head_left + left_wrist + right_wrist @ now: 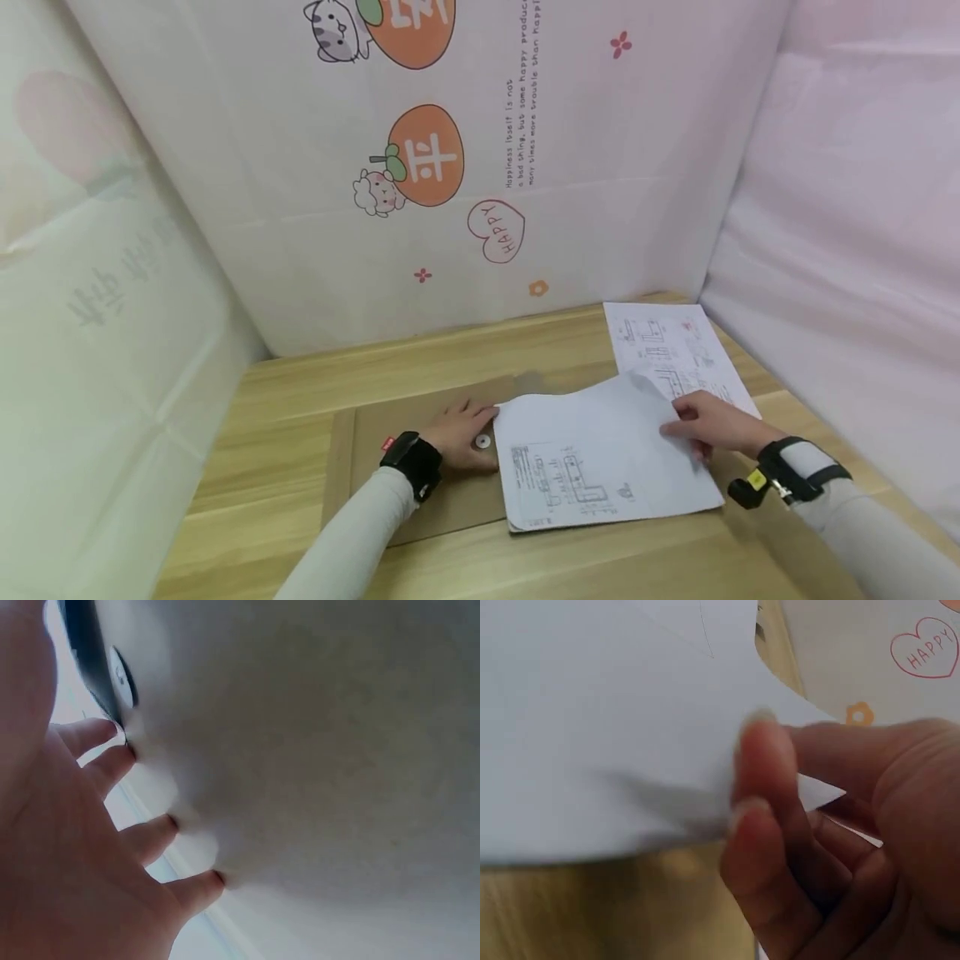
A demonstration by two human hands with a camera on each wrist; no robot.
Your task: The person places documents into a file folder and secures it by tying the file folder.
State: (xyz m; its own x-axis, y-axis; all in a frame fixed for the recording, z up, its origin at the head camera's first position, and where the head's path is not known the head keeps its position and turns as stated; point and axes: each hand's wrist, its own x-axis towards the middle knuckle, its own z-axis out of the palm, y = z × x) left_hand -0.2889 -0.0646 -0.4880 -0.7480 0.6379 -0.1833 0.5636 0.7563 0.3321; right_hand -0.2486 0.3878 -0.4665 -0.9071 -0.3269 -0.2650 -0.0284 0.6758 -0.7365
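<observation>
White paper sheet, one, printed with line drawings: lay at the right end of the brown folder, its left edge just beside the left-hand grip, its right margin inside the right-hand grip. The right-hand grip pinched that margin between thumb and bent fingers; paper was lifted off the worktop there. The left-hand grip was spread, holding nothing, fingertips pressed on the folder. Folder, one: flat, with a white disc between left thumb and forefinger, and a red tab near the left wristband. Second printed sheet, one: lay beyond the right-hand grip. Worktop: wood-grained. Backdrop, one: white, orange motifs.
</observation>
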